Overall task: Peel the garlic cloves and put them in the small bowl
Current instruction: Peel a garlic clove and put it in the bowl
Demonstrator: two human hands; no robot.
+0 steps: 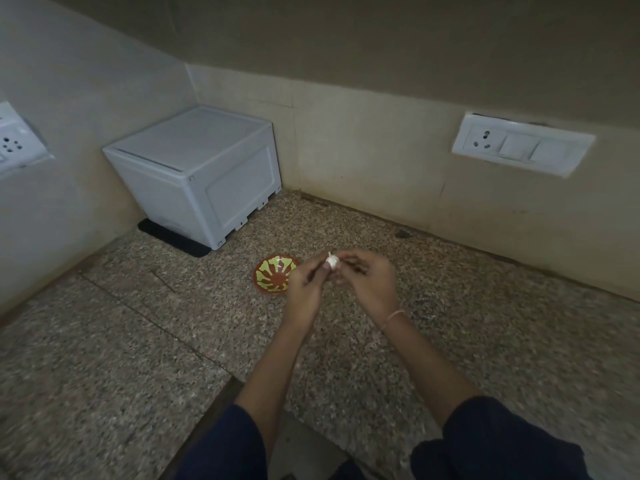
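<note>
My left hand and right hand both pinching the garlic at fingertips, held above the tabletop, just right of the bowl, white box behind

Wall socket cropped; bowl part-hidden

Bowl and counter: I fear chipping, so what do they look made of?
Bowl: glossy brown with a yellow-green pattern, probably glazed ceramic, possibly plastic. Counter: speckled stone, granite-like, smooth, with visible slab seams.
</note>
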